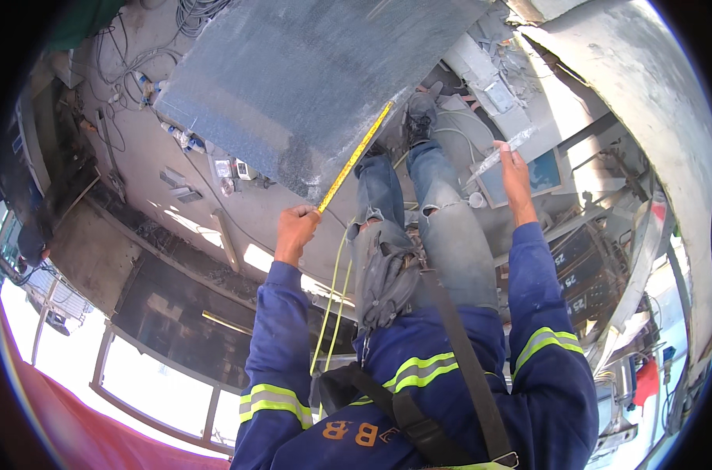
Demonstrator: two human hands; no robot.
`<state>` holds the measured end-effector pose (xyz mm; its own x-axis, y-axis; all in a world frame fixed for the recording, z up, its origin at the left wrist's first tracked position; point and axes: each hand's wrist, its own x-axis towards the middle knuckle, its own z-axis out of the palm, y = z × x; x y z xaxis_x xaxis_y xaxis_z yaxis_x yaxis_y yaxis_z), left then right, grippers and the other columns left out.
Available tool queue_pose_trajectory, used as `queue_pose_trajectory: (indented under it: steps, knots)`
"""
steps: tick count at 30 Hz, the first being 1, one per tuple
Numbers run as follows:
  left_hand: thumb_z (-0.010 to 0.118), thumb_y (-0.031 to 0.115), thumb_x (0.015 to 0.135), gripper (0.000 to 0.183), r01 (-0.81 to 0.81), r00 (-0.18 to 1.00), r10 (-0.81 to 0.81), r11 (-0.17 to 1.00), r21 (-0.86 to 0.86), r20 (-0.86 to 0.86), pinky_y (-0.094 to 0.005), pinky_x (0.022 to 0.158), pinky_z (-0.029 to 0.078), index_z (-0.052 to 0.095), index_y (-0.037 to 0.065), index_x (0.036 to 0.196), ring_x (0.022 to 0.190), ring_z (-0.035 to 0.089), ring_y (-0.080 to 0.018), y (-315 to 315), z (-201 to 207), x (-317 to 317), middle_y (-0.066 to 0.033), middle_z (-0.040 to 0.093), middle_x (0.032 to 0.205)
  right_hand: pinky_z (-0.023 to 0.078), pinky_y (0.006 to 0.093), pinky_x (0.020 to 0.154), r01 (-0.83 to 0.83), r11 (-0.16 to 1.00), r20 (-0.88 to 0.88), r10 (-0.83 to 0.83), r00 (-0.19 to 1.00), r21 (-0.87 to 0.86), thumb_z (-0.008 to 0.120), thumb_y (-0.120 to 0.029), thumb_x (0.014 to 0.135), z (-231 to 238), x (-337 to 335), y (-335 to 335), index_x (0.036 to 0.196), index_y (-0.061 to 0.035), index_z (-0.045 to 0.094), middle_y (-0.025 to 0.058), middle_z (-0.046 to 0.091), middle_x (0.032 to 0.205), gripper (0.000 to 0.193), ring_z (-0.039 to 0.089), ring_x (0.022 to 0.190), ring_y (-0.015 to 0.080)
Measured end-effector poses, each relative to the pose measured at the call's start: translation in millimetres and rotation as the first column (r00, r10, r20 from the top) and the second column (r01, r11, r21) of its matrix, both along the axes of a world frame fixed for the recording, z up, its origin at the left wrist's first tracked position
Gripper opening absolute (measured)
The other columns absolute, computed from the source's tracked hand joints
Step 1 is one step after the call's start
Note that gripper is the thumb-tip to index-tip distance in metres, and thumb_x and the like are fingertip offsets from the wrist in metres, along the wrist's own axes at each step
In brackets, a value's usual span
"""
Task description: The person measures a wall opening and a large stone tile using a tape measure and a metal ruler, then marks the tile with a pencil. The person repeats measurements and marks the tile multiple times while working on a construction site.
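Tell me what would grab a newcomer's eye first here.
First, the bright yellow metal-looking measuring tape, running along the right edge of the large, flat, dark-grey slab at upper centre, its near end pinched in the person's left hand. Next, the navy-blue work jacket with yellow-green and silver bands across the bottom, and above it the faded blue jeans torn at the knees.

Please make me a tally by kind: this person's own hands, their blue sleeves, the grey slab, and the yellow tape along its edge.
Hands: 2 (left hand, right hand)
Sleeves: 2 (left sleeve, right sleeve)
Slab: 1
Tape: 1
Total: 6
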<state>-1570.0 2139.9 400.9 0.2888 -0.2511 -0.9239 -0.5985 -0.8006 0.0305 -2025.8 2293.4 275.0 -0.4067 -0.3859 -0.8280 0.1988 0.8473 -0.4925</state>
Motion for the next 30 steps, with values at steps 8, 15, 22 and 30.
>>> queue_pose_trajectory:
  steps: [8, 15, 22, 30]
  knots:
    - [0.073, 0.011, 0.087, 0.011, 0.019, 0.999, -0.019, 1.000, -0.007, 0.026, -0.0264, 0.051, 0.042, 0.079, 0.003, 0.088, 0.059, 0.055, -0.0091, -2, -14, 9, 0.0005, 0.063, 0.072, 0.056, 0.0386, 0.103, 0.456, 0.854, 0.580, -0.245, 0.777, -0.250, 0.055, -0.019, 0.110, 63, 15, -33, 0.151, 0.0049, 0.059, 0.0174, 0.069, 0.136, 0.047, 0.067, 0.126, 0.0254]
    - [0.074, 0.012, 0.086, 0.009, -0.005, 1.000, 0.005, 1.000, 0.022, 0.004, -0.0274, 0.055, 0.048, 0.078, 0.004, 0.089, 0.064, 0.059, -0.0112, -9, -10, 5, -0.0009, 0.065, 0.077, 0.057, 0.0378, 0.080, 0.190, 0.965, 0.489, -0.080, 0.868, -0.179, 0.058, -0.022, 0.109, 20, 42, -25, 0.141, -0.0074, 0.057, 0.0071, 0.068, 0.115, 0.036, 0.068, 0.090, 0.0190]
    - [0.076, 0.012, 0.084, 0.009, -0.021, 1.000, 0.021, 0.999, 0.035, 0.020, -0.0290, 0.056, 0.051, 0.078, 0.005, 0.089, 0.067, 0.061, -0.0132, -5, -13, 11, -0.0020, 0.066, 0.079, 0.053, 0.0527, 0.081, -0.498, 0.864, 0.060, 0.502, 0.863, -0.077, 0.057, -0.021, 0.110, 33, 43, -58, 0.155, -0.0107, 0.051, 0.0178, 0.077, 0.101, 0.047, 0.074, 0.090, 0.0406]
    - [0.076, 0.011, 0.084, 0.008, 0.000, 1.000, -0.001, 0.999, 0.040, 0.028, -0.0285, 0.056, 0.051, 0.078, 0.005, 0.088, 0.065, 0.061, -0.0133, -5, -17, 11, -0.0020, 0.065, 0.078, 0.052, 0.0577, 0.079, -0.758, 0.598, -0.254, 0.715, 0.652, -0.263, 0.055, -0.015, 0.108, 1, 38, -81, 0.154, -0.0140, 0.055, 0.0278, 0.074, 0.096, 0.046, 0.069, 0.090, 0.0521]
